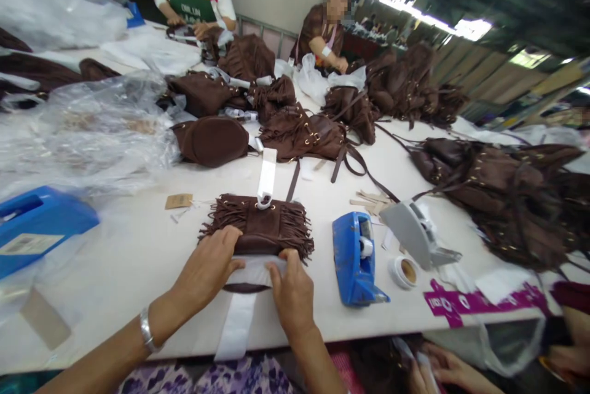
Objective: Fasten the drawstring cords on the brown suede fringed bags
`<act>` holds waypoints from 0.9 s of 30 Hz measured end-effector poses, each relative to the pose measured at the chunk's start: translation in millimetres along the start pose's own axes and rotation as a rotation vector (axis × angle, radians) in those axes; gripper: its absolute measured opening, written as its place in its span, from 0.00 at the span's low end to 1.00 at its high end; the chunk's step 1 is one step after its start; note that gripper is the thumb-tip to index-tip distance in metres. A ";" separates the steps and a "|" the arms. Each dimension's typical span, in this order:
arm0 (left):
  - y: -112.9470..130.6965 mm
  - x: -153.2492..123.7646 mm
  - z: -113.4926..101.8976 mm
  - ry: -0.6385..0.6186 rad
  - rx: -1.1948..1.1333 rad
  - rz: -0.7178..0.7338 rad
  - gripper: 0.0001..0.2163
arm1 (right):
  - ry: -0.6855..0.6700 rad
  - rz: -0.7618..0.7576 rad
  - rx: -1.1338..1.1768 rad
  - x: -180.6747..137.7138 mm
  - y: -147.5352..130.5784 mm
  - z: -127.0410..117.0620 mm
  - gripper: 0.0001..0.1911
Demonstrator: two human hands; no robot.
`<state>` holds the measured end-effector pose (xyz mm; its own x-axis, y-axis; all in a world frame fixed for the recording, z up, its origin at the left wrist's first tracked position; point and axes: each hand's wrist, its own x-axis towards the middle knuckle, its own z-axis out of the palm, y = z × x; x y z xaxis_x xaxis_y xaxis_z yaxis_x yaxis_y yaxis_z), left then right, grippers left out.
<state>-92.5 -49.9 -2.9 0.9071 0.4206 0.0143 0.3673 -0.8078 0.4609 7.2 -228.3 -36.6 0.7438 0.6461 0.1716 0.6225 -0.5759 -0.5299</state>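
A brown fringed suede bag (265, 225) lies flat on the white table (138, 259) right in front of me. My left hand (209, 268) presses on its lower left part, fingers curled over a white paper strip (251, 274) wrapped across the bag's bottom. My right hand (290, 289) pinches the same strip at its right end. The strip's tail hangs over the table edge. Another white strip (267, 176) runs up from the bag's top ring.
A blue tape dispenser (354, 259), a grey dispenser (415, 231) and a tape roll (404, 271) sit to the right. Several brown bags (295, 130) and clear plastic (83, 130) cover the far table. Two people work at the far side. A blue box (37, 225) is left.
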 end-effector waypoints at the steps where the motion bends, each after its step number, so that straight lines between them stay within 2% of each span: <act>1: -2.2 1.6 0.0 -0.015 -0.066 -0.005 0.12 | 0.017 -0.008 -0.039 1.2 0.1 1.0 0.08; 4: -6.0 6.8 0.3 -0.037 -0.152 0.011 0.13 | 0.067 -0.030 -0.175 4.6 0.3 2.9 0.08; 7: -7.9 8.5 7.1 -0.008 -0.012 0.041 0.11 | 0.110 -0.069 -0.291 4.4 0.6 6.5 0.08; 10: -15.1 4.8 24.0 0.069 0.082 0.074 0.15 | 0.263 -0.136 -0.335 -0.2 4.7 17.2 0.10; 12: -23.0 3.2 36.6 0.170 0.100 0.108 0.23 | 0.387 -0.176 -0.336 -2.8 10.0 26.6 0.14; 13: -26.5 2.9 41.2 0.196 0.097 0.134 0.24 | 0.402 -0.175 -0.329 -3.8 12.4 30.0 0.14; 17: -28.9 2.1 41.8 0.177 0.093 0.151 0.20 | 0.382 -0.225 -0.280 -3.3 13.6 24.8 0.19; 19: -25.2 3.2 37.1 0.164 0.111 0.151 0.17 | 0.373 -0.317 -0.259 3.4 12.2 15.4 0.23; 22: -19.7 4.3 34.1 0.176 0.177 0.192 0.14 | 0.251 -0.473 -0.258 17.4 14.0 6.2 0.27; 24: -18.4 3.4 36.5 0.223 0.218 0.239 0.13 | 0.213 -0.556 -0.242 23.6 18.2 6.4 0.23; 27: -19.0 -1.3 41.2 0.278 0.255 0.314 0.11 | 0.233 -0.598 -0.202 24.4 25.1 12.5 0.14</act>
<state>-92.2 -52.2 -48.2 0.9057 0.2070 0.3700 0.1554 -0.9740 0.1646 37.9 -220.8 -56.1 0.2753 0.7711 0.5741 0.9602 -0.2492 -0.1258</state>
